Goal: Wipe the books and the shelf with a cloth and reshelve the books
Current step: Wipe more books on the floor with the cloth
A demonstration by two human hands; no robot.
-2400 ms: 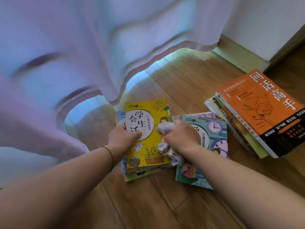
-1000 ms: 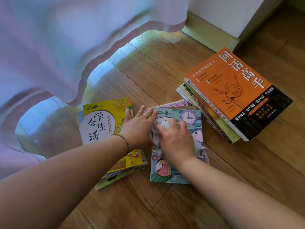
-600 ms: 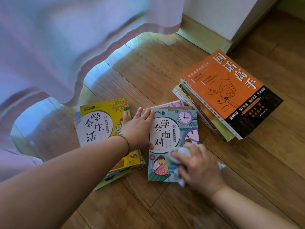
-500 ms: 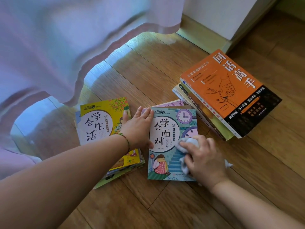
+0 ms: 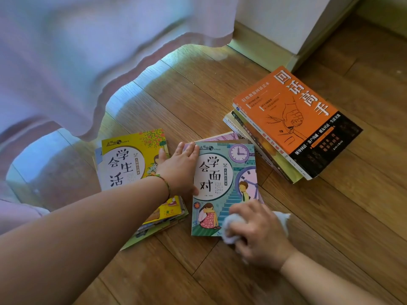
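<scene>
Presently, at far left, a pale curtain [image 5: 77, 62] hangs down to the wooden floor [image 5: 176, 271]. Beside it lies a small pile of books topped by a yellow book [image 5: 130, 159]. The left hand [image 5: 179, 170] lies across the gap, fingers straight, its grip released, pressing flat on the left edge of the teal book [image 5: 224, 186], which lies flat on the floor over a pink-covered one. The right hand [image 5: 258, 233] has its grip clenched round a white cloth [image 5: 231, 227], held against the teal book's lower right corner. Further right, a stack of books topped by an orange book [image 5: 293, 119] rests near a white wall corner [image 5: 286, 23].
</scene>
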